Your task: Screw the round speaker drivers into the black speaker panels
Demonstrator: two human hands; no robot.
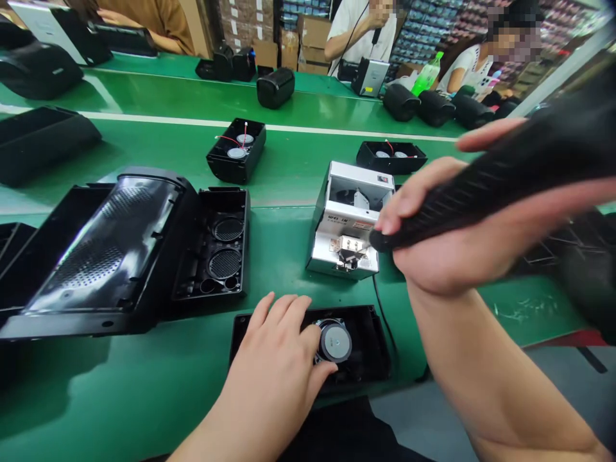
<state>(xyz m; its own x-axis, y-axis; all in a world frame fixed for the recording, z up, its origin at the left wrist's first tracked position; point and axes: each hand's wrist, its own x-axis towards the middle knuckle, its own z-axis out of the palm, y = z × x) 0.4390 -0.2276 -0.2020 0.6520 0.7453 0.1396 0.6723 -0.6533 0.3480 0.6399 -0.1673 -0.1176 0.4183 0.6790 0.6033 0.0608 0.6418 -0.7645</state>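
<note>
My left hand lies on a black speaker housing at the near edge of the green bench, fingers spread, thumb beside a round silver speaker driver. My right hand is wrapped round a black ribbed electric screwdriver. Its tip points at the outlet of a small white screw feeder box just beyond the housing.
Open black speaker shells and a large grille panel lie to the left. More housings with drivers sit farther back. Other people work across the bench. A cable runs from the feeder toward me.
</note>
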